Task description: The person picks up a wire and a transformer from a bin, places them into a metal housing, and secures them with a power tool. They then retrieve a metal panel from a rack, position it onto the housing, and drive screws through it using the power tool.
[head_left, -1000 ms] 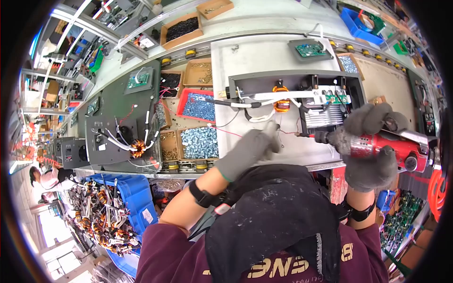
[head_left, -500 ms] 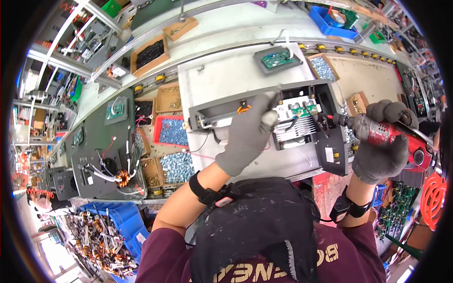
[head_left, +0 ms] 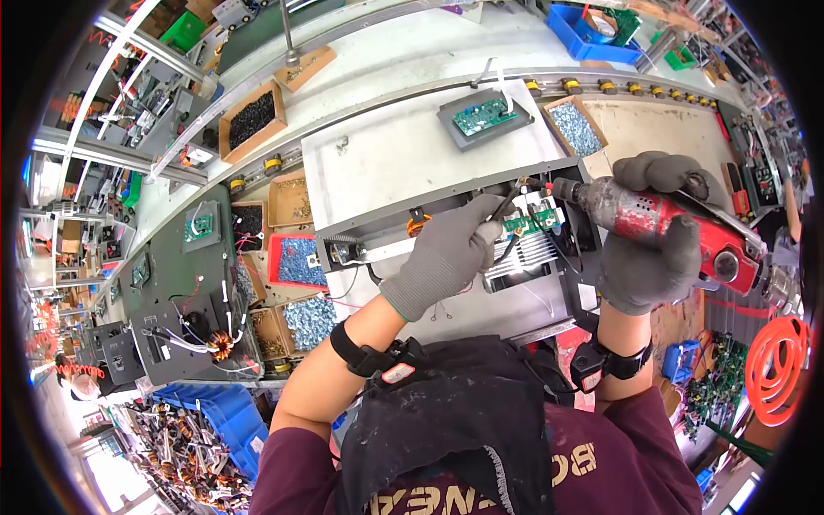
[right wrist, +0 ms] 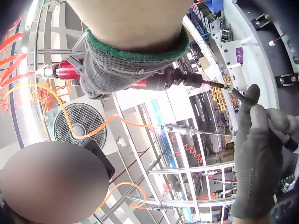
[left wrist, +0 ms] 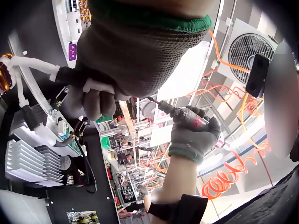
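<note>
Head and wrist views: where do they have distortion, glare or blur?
Head: fisheye distortion curves the roller row, corners are black. Left wrist: a bright light glares beside the right hand. Right wrist: an oval patch at lower left is blurred.

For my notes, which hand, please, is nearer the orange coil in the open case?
The left hand: just right of the coil; the right hand grips the red tool, farther right.

Head view high, facing forward-down. Wrist views close, low, looking upward; both catch fan (left wrist: 250,49), red driver (head_left: 635,213).
</note>
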Motion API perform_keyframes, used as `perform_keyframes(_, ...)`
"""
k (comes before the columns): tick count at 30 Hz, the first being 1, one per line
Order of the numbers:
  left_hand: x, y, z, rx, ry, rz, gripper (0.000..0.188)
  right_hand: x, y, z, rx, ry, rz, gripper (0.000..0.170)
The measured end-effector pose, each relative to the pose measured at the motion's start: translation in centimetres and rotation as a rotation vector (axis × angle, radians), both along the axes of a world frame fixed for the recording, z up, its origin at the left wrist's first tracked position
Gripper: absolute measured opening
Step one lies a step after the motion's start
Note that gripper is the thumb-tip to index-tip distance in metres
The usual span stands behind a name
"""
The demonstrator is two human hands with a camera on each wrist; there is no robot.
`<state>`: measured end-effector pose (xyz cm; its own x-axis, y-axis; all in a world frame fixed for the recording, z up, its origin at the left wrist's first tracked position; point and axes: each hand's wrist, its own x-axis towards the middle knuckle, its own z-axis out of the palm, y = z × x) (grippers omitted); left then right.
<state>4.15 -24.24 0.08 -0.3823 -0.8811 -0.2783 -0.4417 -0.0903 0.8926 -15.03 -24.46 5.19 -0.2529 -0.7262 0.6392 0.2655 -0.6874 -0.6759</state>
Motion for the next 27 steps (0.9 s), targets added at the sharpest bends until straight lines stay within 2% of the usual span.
perform_keyframes(3,0.2,-1.4,-1.4,0.212,0.180,-0.115,0.029,-0.1,0.0,-1.6,-0.077,-0.006,0.002,0.036)
perform_keyframes(4,0.2,-1.6,-2.3,0.325,0.254,-0.189,0.029,-0.5,0.2,-2.4,0.005,0.066,0.004,0.036)
perform_keyframes(5,-0.4,-1.4,-3.2,0.331,0.256,-0.187,0.029,-1.0,0.3,-3.2,0.087,0.139,0.010,0.037)
perform_keyframes(7,-3.0,-0.8,-4.7,-0.283,-0.218,-0.189,0.027,-1.7,0.3,-4.0,0.115,0.236,-0.013,0.036)
perform_keyframes(9,-4.6,-0.4,-5.0,-0.336,-0.301,-0.159,0.022,-1.8,0.6,-3.9,0.341,0.147,0.001,0.033)
perform_keyframes(11,-5.6,-0.5,-5.0,-0.546,-0.502,-0.155,0.018,-2.3,0.2,-4.4,0.383,0.181,-0.046,0.030)
perform_keyframes(13,-6.1,-0.6,-5.1,-0.525,-0.544,-0.182,0.015,-2.4,0.0,-4.8,0.458,0.108,-0.061,0.029)
perform_keyframes(14,-6.3,-0.7,-5.0,-0.506,-0.561,-0.180,0.014,-2.7,-0.2,-5.3,0.462,0.173,-0.115,0.030)
perform_keyframes(16,-6.4,-0.6,-5.2,-0.483,-0.582,-0.177,0.014,-2.9,-0.4,-4.9,0.479,0.125,-0.080,0.030)
perform_keyframes(18,-6.2,-0.4,-5.7,-0.539,-0.554,-0.166,0.019,-3.0,-0.4,-4.9,0.497,0.077,-0.048,0.030)
perform_keyframes(22,-5.7,2.0,-5.5,-0.665,-0.563,-0.160,0.032,-2.9,-1.0,-4.9,0.547,0.121,-0.129,0.028)
perform_keyframes(24,-5.6,2.8,-6.5,-0.835,-0.749,-0.291,0.044,-2.8,-1.4,-5.1,0.575,0.132,-0.145,0.027)
perform_keyframes(27,-5.6,2.7,-7.0,-0.811,-0.715,-0.338,0.044,-3.1,-2.1,-5.5,0.528,0.258,-0.175,0.026)
